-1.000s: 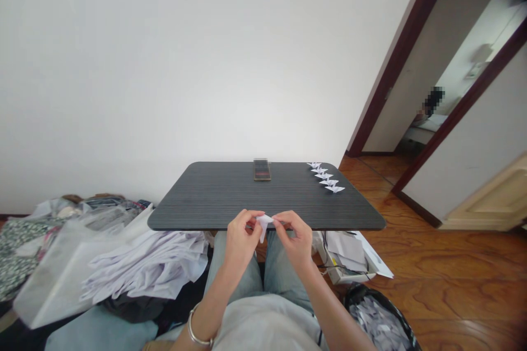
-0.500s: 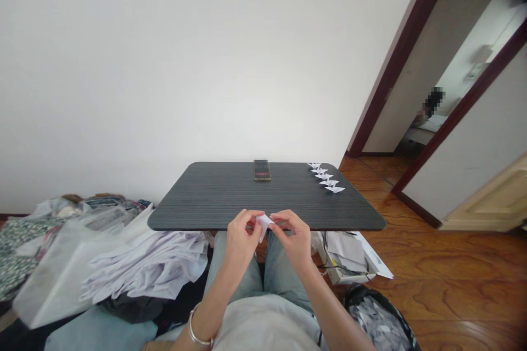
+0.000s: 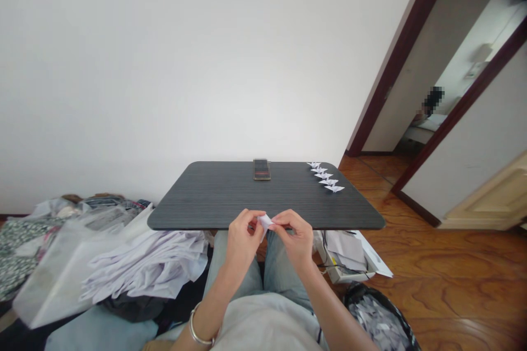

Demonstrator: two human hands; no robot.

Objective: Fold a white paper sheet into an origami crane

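Note:
A small folded piece of white paper [image 3: 265, 221] is held between my two hands at the near edge of the dark table [image 3: 214, 192]. My left hand [image 3: 242, 233] pinches its left side between thumb and fingers, with a bangle on that wrist. On the other side, my right hand [image 3: 294, 235] grips the paper's right end, thumb and index finger together. Some of the paper is hidden behind the fingertips. Several folded white paper cranes [image 3: 334, 188] stand in a slanting row at the table's right side.
A phone [image 3: 262, 169] lies at the table's back edge by the wall. Piled clothes [image 3: 152, 266] and plastic sheeting are at the left. Below right are a box of papers [image 3: 348, 255] and a black bag of scraps [image 3: 381, 318]. A person [image 3: 430, 104] is visible through the doorway.
The fingers of my right hand have shifted slightly right and down on the paper, so more of its white face shows between the hands. My left hand has barely moved.

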